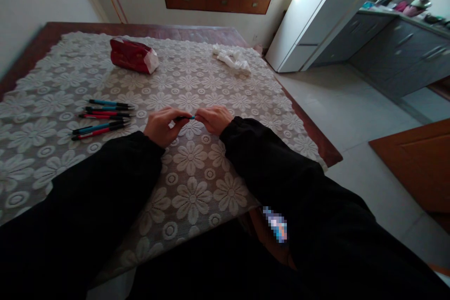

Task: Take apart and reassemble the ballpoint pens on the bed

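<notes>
Between my two hands, just above the lace tablecloth (191, 154), is a blue and black pen (192, 117). My left hand (163, 125) is closed on its dark part, thumb and fingers pinched together. At the blue part, the fingertips of my right hand (213, 119) pinch it from the other side. Most of the pen is hidden by my fingers. To the left of my left hand lie several pens in a loose row, among them a blue pen (108, 103) and a red pen (93, 134), with their tips pointing right.
A red pouch or package (131, 55) sits at the back left of the table. Crumpled white plastic (232, 59) lies at the back right. Beyond the table's right edge stand a white fridge (305, 14) and grey cabinets (404, 47); an orange-brown wooden panel (418, 159) is nearer.
</notes>
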Motion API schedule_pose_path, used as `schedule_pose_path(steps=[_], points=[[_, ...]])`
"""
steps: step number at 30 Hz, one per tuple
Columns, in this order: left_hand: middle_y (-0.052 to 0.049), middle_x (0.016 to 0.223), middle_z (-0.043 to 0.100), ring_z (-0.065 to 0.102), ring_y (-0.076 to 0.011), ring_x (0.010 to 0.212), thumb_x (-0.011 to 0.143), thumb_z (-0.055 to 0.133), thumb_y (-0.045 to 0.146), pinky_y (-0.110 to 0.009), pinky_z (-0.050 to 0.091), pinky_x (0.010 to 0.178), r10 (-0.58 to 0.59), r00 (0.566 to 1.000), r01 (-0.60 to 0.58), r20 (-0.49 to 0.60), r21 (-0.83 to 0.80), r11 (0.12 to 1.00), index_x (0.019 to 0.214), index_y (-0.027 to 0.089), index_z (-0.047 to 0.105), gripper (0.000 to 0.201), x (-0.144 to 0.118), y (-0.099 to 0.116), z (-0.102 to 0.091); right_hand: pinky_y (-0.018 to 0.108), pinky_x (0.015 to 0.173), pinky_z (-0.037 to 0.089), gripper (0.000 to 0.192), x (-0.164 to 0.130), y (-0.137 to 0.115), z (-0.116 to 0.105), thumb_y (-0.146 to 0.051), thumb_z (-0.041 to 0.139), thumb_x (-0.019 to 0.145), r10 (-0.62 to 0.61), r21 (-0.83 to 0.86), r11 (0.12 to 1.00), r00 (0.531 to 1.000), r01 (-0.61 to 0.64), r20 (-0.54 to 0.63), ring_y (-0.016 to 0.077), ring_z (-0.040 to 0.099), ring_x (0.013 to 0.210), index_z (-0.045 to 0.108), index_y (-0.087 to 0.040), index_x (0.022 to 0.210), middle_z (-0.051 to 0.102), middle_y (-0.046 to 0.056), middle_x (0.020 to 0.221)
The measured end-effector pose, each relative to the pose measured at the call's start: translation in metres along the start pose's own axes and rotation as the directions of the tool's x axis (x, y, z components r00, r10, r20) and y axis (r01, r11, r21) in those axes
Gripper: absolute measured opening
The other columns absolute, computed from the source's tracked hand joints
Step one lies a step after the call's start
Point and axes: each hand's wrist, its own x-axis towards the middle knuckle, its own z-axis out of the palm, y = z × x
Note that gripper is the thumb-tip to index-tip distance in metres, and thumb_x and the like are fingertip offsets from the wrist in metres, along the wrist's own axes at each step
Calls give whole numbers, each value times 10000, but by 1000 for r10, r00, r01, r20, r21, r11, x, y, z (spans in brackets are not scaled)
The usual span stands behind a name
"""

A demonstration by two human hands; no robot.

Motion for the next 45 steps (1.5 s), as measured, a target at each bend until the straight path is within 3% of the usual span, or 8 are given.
schedule_pose_path(steps=[6, 9, 14, 19, 25, 30, 38, 45], points=[[-28, 689, 732, 638, -158, 593, 930, 532, 494, -255, 482, 591, -178, 979, 189, 102, -120, 975, 905, 179, 746, 382, 7, -2, -5, 298, 760, 354, 346, 3, 2, -3, -401, 357, 1087, -69, -59, 996, 996, 66, -53, 175, 562, 859, 631, -194, 1042, 703, 61, 968], [-22, 609, 680, 564, -141, 523, 935, 506, 478, -261, 422, 538, -148, 980, 154, 129, -33, 988, 723, 191, 712, 412, 7, -6, -4, 306, 775, 350, 360, 3, 5, -4, -397, 349, 1089, -108, -110, 989, 992, 101, -63, 181, 555, 878, 635, -190, 1023, 696, 65, 956], [-7, 792, 741, 580, -138, 605, 805, 695, 415, -263, 445, 610, -111, 994, 110, -8, -12, 994, 983, 217, 726, 268, 5, -7, -1, 304, 729, 327, 366, 3, 8, -4, -396, 347, 1087, -47, -110, 993, 999, 46, -7, 178, 545, 804, 634, -184, 1000, 677, 49, 865], [-10, 622, 670, 556, -139, 535, 950, 479, 446, -270, 415, 568, -113, 984, 113, 135, 5, 994, 768, 190, 725, 399, 7, -7, -4, 318, 782, 343, 357, 4, 6, -8, -387, 360, 1085, -99, -117, 988, 995, 96, -21, 194, 554, 881, 643, -181, 1015, 694, 77, 948], [-22, 779, 727, 642, -166, 722, 844, 671, 425, -281, 476, 732, -6, 997, 9, -78, 42, 999, 977, 200, 741, 271, 4, -4, -2, 309, 679, 306, 411, -5, 3, 1, -431, 324, 1082, 47, -87, 995, 994, -55, -94, 170, 555, 712, 646, -183, 1023, 698, 44, 838], [-17, 571, 645, 575, -155, 602, 971, 455, 451, -285, 422, 642, -47, 990, 48, 130, -4, 999, 684, 195, 715, 465, 7, -4, -7, 315, 751, 339, 476, -4, 5, 6, -448, 280, 1092, -46, -133, 991, 988, 27, -146, 182, 569, 795, 647, -174, 965, 709, 67, 881], [-17, 700, 732, 599, -170, 695, 874, 566, 447, -289, 435, 653, -11, 993, 14, 118, -28, 1000, 774, 214, 777, 329, 6, -2, -10, 339, 802, 310, 419, -4, 12, 1, -398, 293, 1099, -199, -216, 961, 972, 170, -123, 195, 518, 870, 647, -187, 1027, 682, 56, 925], [-21, 640, 662, 601, -195, 707, 941, 469, 442, -325, 444, 690, -21, 961, -24, 277, 159, 987, 787, 230, 776, 404, 5, -12, -3, 351, 798, 286, 438, -4, 18, -5, -418, 302, 1098, -267, -300, 925, 960, 233, -79, 194, 510, 862, 667, -198, 997, 682, 46, 901]])
